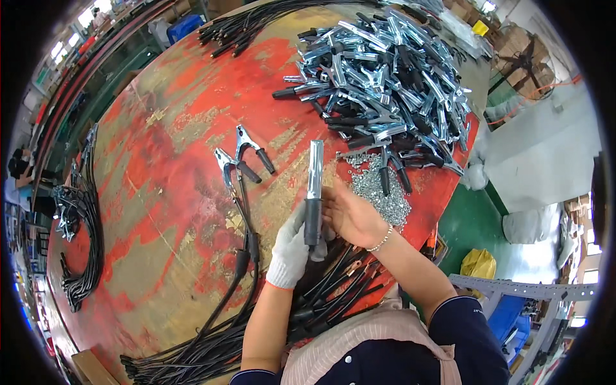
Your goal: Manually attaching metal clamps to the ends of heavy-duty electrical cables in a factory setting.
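Note:
A battery clamp [314,176], its plated metal jaws pointing away from me and its black sleeve nearer me, is upheld over the table. My left hand [290,253], in a white knit glove, is closed round its dark grip. My bare right hand [357,220], a beaded bracelet at the wrist, meets the same clamp from the right; its fingers bend against the grip and their tips are partly hidden. Left of my hands lie two clamps, a nearer one [226,164] and a farther one [247,144], with black cables [246,218] running toward me from them.
A big heap of clamps [391,83] covers the table's far right, with a pile of small metal nuts [382,192] before it. Black cables [186,359] lie along the near edge, and a bundle with clamps [90,224] at the left. More cables [237,29] are at the back.

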Demonstrator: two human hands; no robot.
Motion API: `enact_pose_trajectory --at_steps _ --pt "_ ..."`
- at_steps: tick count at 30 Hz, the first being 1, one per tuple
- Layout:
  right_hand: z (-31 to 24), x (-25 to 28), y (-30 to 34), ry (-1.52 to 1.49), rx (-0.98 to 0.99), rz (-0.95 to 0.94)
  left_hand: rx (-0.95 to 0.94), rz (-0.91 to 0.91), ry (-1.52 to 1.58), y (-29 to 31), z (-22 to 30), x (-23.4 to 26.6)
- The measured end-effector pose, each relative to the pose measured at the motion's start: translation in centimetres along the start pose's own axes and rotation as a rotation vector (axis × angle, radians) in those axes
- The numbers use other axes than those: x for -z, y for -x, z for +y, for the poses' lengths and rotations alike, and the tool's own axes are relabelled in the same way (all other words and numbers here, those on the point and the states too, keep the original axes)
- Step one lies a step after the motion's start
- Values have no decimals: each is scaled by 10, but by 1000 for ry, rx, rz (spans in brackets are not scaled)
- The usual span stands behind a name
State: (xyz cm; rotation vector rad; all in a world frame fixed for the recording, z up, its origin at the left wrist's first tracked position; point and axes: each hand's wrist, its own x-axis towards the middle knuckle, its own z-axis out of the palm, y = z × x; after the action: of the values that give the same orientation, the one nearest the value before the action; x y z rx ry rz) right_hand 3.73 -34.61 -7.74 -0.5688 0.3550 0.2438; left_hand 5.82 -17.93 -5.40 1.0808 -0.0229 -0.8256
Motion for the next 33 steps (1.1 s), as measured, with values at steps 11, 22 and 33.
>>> enact_pose_trajectory --at_steps 11,22,33 --pt "-65 50 71 51 383 19 -74 125 -119 2 -2 -6" --pt "80 330 258 -416 595 899 -190 186 -186 -1 -13 -10" --pt "120 391 235 -420 760 1153 -153 213 -182 -7 -13 -18"
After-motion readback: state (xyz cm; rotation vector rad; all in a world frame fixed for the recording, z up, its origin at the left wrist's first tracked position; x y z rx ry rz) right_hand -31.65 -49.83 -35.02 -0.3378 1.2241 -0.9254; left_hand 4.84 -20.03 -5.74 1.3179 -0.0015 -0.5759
